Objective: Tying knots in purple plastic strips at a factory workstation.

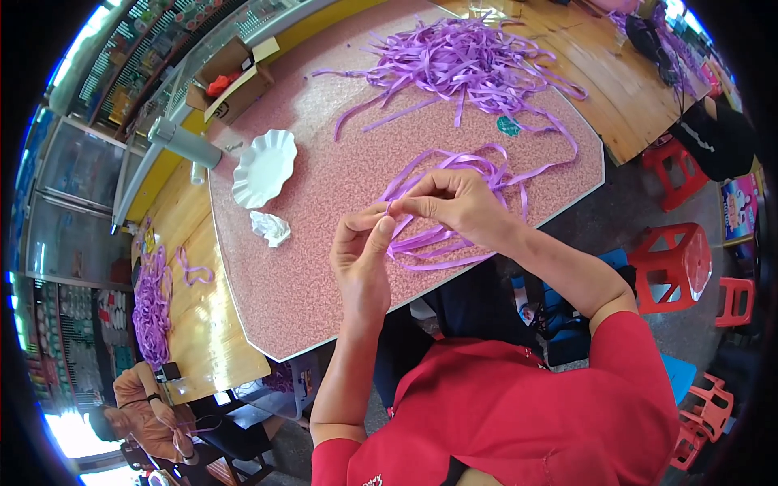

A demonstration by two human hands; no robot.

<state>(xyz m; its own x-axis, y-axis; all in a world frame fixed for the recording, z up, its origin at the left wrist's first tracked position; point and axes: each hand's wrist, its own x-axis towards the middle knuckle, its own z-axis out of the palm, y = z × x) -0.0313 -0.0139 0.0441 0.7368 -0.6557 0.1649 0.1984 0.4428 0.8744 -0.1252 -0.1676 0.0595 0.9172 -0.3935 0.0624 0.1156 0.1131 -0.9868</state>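
My left hand (362, 251) and my right hand (458, 204) meet above the near part of a pink speckled table (300, 300). Both are closed in a pinch, fingertips almost touching, on a purple ribbon (388, 208); only a short bit of it shows between them. Loose loops of purple ribbon (438, 257) lie on the table under and behind my right hand. A strand runs from these loops past the right side toward a big tangled heap of purple ribbons (462, 61) at the far side.
Left on the table are a white scalloped dish (265, 168), crumpled white tissue (271, 229), a grey cylinder (185, 143) and an open cardboard box (235, 85). Another person (150, 405) handles ribbon at lower left, near a second purple heap (151, 304). Red stools (671, 263) stand right.
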